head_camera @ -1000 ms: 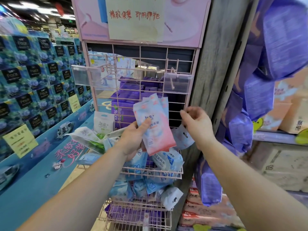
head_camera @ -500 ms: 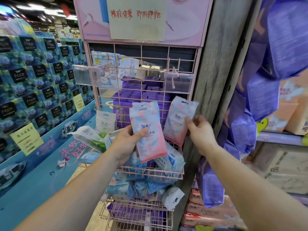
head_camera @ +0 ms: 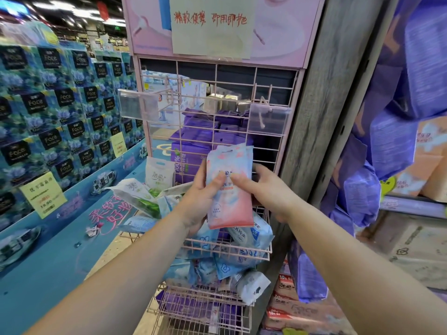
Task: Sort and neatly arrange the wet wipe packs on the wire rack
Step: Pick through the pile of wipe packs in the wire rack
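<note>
A stack of pink-and-white wet wipe packs (head_camera: 228,204) stands upright in front of the pink wire rack (head_camera: 217,93). My left hand (head_camera: 200,199) grips the stack from the left with the thumb on its front. My right hand (head_camera: 268,192) holds it from the right, forefinger across the front. Below, the rack's middle basket (head_camera: 256,256) holds jumbled blue wet wipe packs (head_camera: 251,235). More blue packs (head_camera: 217,269) hang beneath it. Green-and-white packs (head_camera: 145,192) lie at the basket's left.
A lower wire basket (head_camera: 203,308) holds purple packs. Purple tissue packs (head_camera: 191,151) sit behind the rack grid. Two clear price holders (head_camera: 139,106) stick out from the rack. A wooden post (head_camera: 321,117) stands to the right, with hanging purple bags (head_camera: 387,141) beyond. Blue boxes (head_camera: 60,105) fill the left.
My right hand brought its separate pink pack left and laid it against the pack in my left hand. Both hands now hold the packs together as one stack.
</note>
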Demonstrator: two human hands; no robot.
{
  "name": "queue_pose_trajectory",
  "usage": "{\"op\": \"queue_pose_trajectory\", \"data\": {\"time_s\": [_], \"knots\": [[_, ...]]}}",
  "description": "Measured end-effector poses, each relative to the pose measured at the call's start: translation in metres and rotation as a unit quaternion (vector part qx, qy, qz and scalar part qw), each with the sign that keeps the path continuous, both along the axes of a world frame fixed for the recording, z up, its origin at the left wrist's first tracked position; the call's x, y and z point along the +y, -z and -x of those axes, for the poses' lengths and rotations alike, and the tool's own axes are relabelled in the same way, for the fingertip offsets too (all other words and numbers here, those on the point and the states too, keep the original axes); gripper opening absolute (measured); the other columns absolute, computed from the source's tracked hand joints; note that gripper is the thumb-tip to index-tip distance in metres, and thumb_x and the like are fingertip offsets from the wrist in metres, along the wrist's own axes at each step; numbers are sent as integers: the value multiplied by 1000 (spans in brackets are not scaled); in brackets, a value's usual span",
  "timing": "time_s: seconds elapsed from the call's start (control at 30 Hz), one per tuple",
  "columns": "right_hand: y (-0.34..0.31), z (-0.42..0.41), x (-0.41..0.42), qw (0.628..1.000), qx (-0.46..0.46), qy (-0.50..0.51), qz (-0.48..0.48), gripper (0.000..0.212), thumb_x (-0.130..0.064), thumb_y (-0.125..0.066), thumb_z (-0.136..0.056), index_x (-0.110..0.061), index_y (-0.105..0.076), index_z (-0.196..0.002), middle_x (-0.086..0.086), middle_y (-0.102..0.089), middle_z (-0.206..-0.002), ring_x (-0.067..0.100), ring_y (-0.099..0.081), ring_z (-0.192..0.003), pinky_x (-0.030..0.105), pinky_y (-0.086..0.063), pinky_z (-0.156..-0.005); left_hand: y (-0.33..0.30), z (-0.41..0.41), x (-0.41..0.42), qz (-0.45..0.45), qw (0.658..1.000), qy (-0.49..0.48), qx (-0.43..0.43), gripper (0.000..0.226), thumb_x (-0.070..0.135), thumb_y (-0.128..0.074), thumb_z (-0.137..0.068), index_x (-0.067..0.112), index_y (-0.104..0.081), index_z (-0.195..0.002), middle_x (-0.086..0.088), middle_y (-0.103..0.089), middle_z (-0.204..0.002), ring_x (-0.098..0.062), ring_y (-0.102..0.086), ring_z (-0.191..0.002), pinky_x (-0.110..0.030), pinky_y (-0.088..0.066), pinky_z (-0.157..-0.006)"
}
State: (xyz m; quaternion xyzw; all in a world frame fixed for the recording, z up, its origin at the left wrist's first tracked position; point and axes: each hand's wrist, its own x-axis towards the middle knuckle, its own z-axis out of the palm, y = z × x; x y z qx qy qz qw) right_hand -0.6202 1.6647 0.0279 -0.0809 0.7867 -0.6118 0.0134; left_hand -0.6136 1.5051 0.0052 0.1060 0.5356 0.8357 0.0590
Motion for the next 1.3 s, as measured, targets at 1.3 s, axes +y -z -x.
{"op": "queue_pose_trajectory", "data": {"time_s": [1.3], "knots": [[8, 5, -22, 954, 187, 157, -176, 65, -46, -70, -75, -47, -39, -133, -9, -59, -118, 10, -60, -102, 40, -53, -88, -9, 22, -102, 77, 987, -140, -19, 57, 37, -75, -61, 11, -61, -110, -9, -73, -99, -23, -72, -79, -43, -58, -76]]}}
